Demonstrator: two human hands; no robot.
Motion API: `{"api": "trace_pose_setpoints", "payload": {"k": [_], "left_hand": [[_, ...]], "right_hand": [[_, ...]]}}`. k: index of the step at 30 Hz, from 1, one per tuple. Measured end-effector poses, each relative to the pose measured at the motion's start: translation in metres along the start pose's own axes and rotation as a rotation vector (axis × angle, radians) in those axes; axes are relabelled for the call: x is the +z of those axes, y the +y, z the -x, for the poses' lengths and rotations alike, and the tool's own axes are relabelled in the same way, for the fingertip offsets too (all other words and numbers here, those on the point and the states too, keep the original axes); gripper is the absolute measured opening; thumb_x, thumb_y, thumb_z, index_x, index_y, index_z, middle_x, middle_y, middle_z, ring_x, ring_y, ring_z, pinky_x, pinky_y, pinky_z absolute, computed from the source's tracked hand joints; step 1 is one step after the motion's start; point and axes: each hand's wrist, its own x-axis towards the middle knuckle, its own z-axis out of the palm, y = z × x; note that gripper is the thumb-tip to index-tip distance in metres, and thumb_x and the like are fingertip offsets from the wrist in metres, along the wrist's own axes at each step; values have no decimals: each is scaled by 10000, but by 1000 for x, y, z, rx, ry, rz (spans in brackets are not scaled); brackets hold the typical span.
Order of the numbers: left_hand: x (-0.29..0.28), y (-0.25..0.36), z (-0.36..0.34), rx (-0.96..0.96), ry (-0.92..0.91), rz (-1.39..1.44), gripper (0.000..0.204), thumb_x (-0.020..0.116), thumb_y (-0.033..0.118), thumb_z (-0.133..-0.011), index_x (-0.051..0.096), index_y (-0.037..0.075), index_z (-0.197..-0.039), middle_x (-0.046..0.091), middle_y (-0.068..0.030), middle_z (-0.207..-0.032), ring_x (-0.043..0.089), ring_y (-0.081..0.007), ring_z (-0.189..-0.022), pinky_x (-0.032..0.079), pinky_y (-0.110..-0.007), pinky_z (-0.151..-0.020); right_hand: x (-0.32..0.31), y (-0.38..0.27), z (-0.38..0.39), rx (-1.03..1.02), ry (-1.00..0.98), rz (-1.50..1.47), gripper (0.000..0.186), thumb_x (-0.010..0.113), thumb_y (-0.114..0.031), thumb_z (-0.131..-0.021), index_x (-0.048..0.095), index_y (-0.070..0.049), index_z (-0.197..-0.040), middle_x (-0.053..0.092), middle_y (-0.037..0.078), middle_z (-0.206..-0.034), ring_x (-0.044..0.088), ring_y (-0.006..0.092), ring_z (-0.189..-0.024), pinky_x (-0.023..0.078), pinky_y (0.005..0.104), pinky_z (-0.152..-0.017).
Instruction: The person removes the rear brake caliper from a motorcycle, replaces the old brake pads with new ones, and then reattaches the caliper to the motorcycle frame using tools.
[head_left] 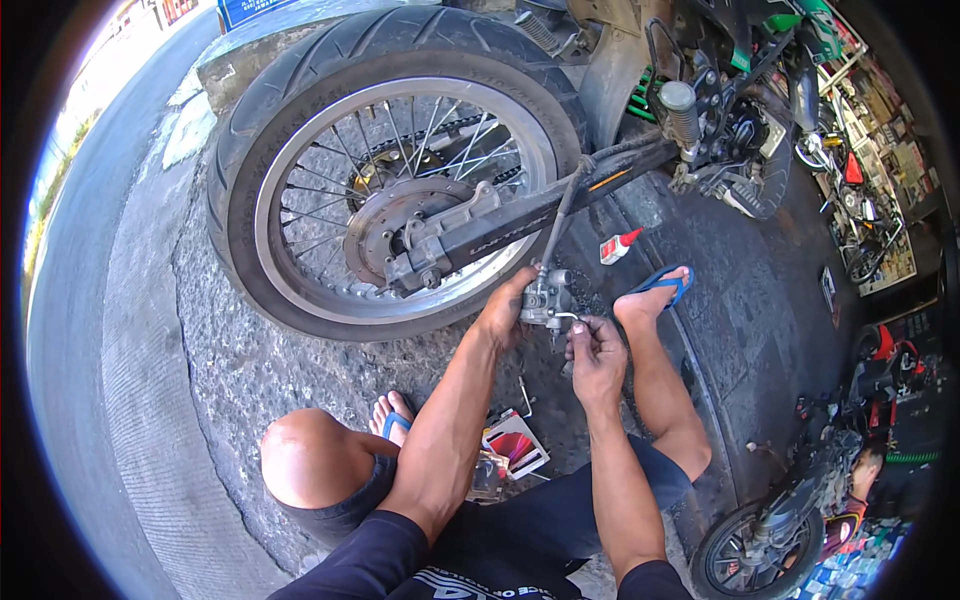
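Left hand [508,305] closed around the near side of a metal brake caliper [547,300]; fingers mostly hidden behind it. Caliper sits between the two hands, off the ground, clear of the wheel. Right hand [597,360], just below and to the right of it, pinches a thin bent metal rod [567,316] between thumb and fingers. Rod's far end reaches the caliper; cannot tell whether it is seated in anything.

Dark hose [566,212] runs up from the caliper, beyond the left hand, to the swingarm [520,215]. Beyond and left of the left hand: motorcycle tire [240,230], spoked rim, brake disc [375,245] at the hub. Beyond the right hand, slightly right: small white bottle [612,250] with red cap, lying on the ground.

Nearer the body than both hands, between the forearms: bent metal key [526,400] on the ground, then a white-and-red box [517,446]. Blue sandal [682,287] on the foot right of the right hand. Well off, lower right: another motorcycle [760,540], a person beside it.
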Motion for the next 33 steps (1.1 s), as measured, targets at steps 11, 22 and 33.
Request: {"api": "trace_pose_setpoints", "payload": {"k": [11, 22, 33], "left_hand": [[-5, 2, -3, 4, -13, -72, 392, 525, 419, -1026, 685, 86, -1155, 765, -65, -975, 749, -181, -842, 623, -365, -716], [-9, -6, -15, 207, 3, -378, 460, 585, 386, -991, 670, -15, -1200, 740, -129, -1054, 703, -191, -904, 562, -344, -838], [-11, 23, -13, 266, 94, -854, 972, 703, 530, -841, 429, -162, -1466, 549, -316, -1434, 546, -337, -1340, 405, -365, -1120]], "right_hand": [[-8, -4, -4, -276, 12, 350, 105, 699, -52, -928, 726, 18, -1002, 716, 77, -827, 633, 103, -676, 503, 287, -613], [3, -25, 1, 379, -123, -54, 341, 589, -270, -1054, 672, 19, -893, 700, 81, -738, 679, 151, -589, 534, 264, -502], [-13, -61, -37, -4, -726, 839, 283, 581, -129, -937, 720, 19, -1134, 657, 173, -690, 675, 333, -686, 529, 420, -690]]}}
